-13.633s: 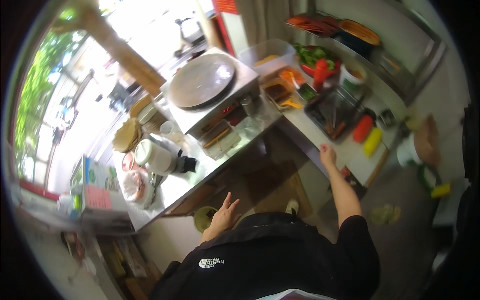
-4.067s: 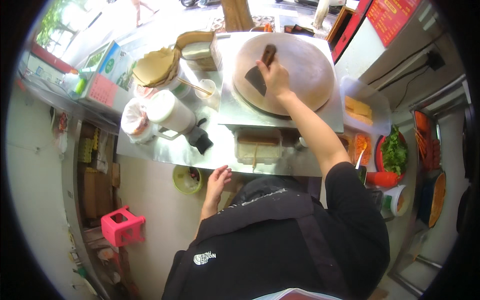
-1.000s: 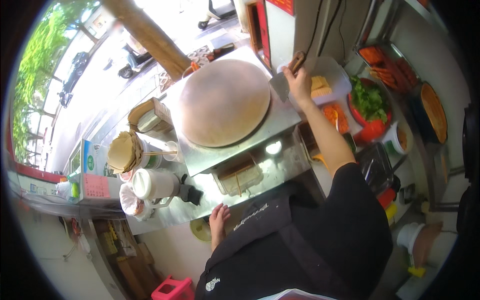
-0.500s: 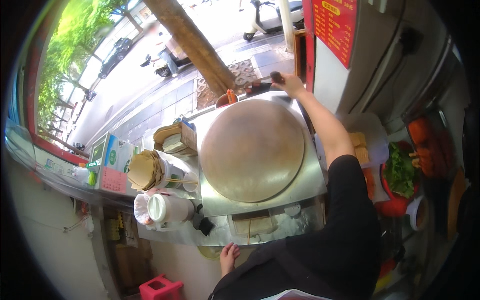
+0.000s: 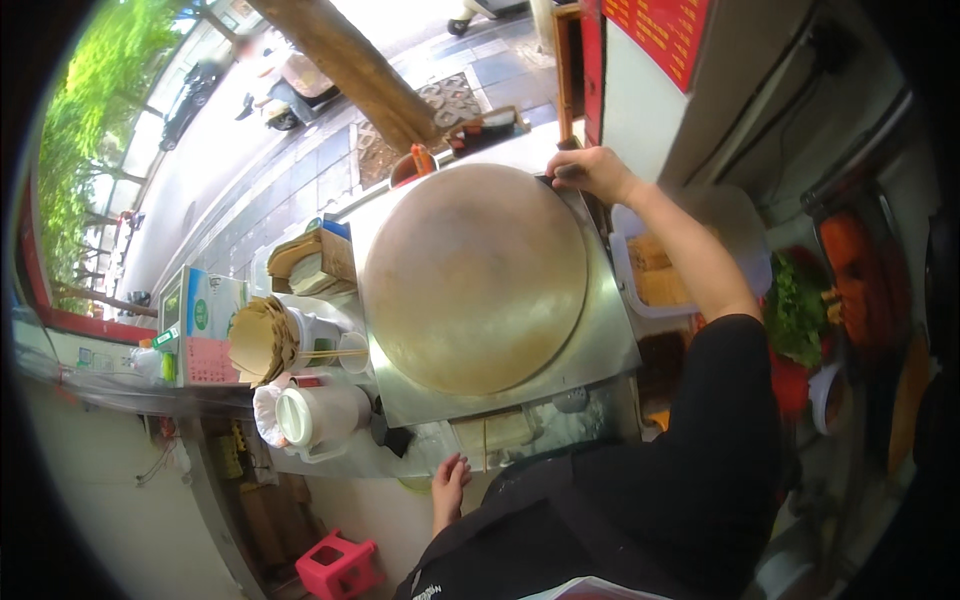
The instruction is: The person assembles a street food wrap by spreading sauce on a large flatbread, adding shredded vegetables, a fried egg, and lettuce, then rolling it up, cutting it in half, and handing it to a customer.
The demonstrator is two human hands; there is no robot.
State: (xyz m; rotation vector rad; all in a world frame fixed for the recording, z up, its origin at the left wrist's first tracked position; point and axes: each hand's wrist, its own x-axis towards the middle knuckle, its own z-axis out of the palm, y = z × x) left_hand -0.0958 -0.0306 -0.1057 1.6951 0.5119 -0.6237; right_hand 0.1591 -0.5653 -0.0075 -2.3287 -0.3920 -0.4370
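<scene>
A large round griddle plate (image 5: 475, 285) sits on a steel-topped stove (image 5: 605, 345), its brownish surface bare. At its far right rim my right hand (image 5: 600, 175) is closed round a short dark-handled tool (image 5: 570, 173). The tool's working end is mostly hidden, so its kind does not show. My left hand (image 5: 450, 486) hangs low by the counter's front edge, fingers loosely bent and apart, holding nothing. Close to it a thin wooden stick (image 5: 485, 445) stands out over the counter edge.
Left of the stove are a white lidded jug (image 5: 318, 415), brown paper bags (image 5: 265, 340) in a container, and a cardboard box (image 5: 325, 262). On the right stand a clear plastic tub (image 5: 655, 270) and leafy greens (image 5: 797, 310). A pink stool (image 5: 338, 565) is below.
My right hand has come down from beyond the griddle to its far right rim, carrying the dark-handled tool. The whole view has shifted a little; my left hand stays low near the counter edge.
</scene>
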